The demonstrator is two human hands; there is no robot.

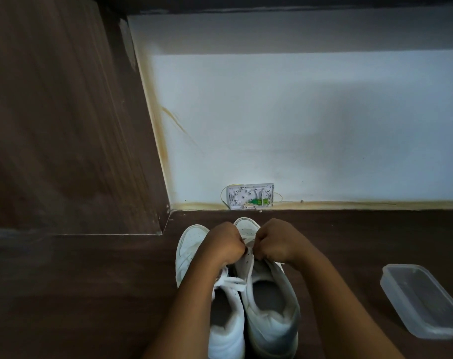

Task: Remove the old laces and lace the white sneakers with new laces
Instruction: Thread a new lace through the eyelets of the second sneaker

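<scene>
Forearms come in from the near edge, one each side, and meet over the shoes. Heels of both sneakers sit nearest, toes pointing at the far wall. The pair stands side by side and touching on the dark floor (pixel 90 294).

No brand or writing legible on either shoe. Markings inside the wall box (pixel 250 196) are too small to read.

Left hand (pixel 224 243): knuckles up, fingers curled under tight, reaching across the left sneaker (pixel 191 255) to the inner edge of the right sneaker (pixel 272 307). Right hand (pixel 276 244): same pose, fist-like, over that shoe's eyelet rows. Knuckles of the two hands are almost touching.

Grip: both hands closed, pinching at the lace (pixel 248 242) that shows white between them. Fingertips are tucked out of sight, so exact contact isn't visible.

That lace sits directly under and between the hands, on the forward half of the right sneaker. A loose lace (pixel 230 281) lies slack across the left sneaker's tongue, just near of the left wrist.

Clear plastic container (pixel 422 304) is on the floor well to the right. Wood panel (pixel 64 112) is at far left. The wall box sits low on the white wall (pixel 298 125), just beyond the toes.
</scene>
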